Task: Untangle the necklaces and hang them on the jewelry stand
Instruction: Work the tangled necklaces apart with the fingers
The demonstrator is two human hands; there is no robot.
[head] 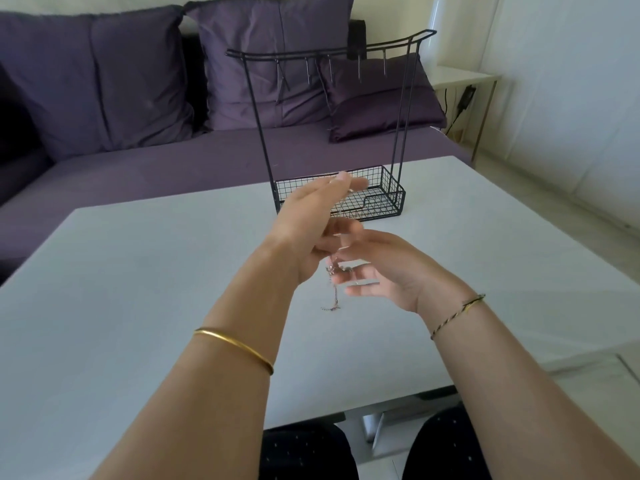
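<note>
The tangled necklaces (334, 271) are thin silver chains hanging between my hands above the white table (138, 271). Their lower end (331, 307) touches the tabletop. My left hand (311, 223) is raised, and its fingertips pinch a chain strand near the top. My right hand (384, 268) is lower and to the right. Its thumb and forefinger are blurred and pinch at the knot in the chains. The black wire jewelry stand (394, 199) stands just behind my hands. Its hook bar (329, 57) is bare.
A purple sofa (156, 168) with several cushions runs along the table's far edge. A small white side table (464, 77) with a cable is at the back right. My knees (304, 452) show below the table's near edge.
</note>
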